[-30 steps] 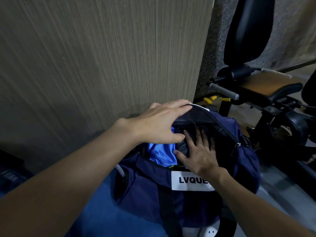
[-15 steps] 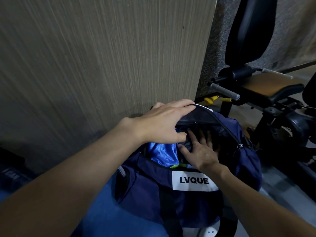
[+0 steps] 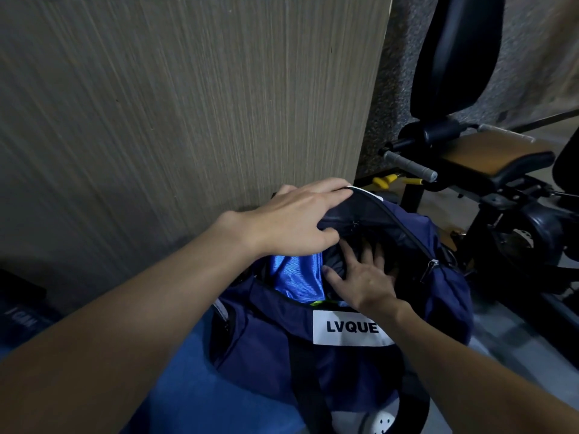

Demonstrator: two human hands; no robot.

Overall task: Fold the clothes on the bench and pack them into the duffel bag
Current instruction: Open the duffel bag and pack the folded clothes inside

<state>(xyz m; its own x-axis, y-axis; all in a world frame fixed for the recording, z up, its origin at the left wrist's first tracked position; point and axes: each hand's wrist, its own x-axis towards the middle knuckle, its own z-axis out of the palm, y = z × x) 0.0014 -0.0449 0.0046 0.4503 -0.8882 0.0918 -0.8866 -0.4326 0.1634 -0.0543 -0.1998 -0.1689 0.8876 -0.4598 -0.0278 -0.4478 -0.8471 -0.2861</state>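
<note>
Head view: left hand (image 3: 294, 223) pinches the duffel bag (image 3: 275, 339) top flap, thumb under, holding it up. Right hand (image 3: 366, 278) flat, fingers spread, gripping nothing, presses dark garment (image 3: 333, 261) inside bag beside blue garment (image 3: 294, 277). Press evenly toward far end; hold flap high so folds don't bunch.

Dim overall. The strongest light falls on the tall grey-brown wood-grain panel (image 3: 188, 104) and fades toward its near left foot. Soft sheen on the bright blue satin garment (image 3: 294, 277). Interior of the navy nylon duffel bag (image 3: 269, 346) in deep shadow. Wide-angle bowing at the edges; near foreground slightly soft.
</note>
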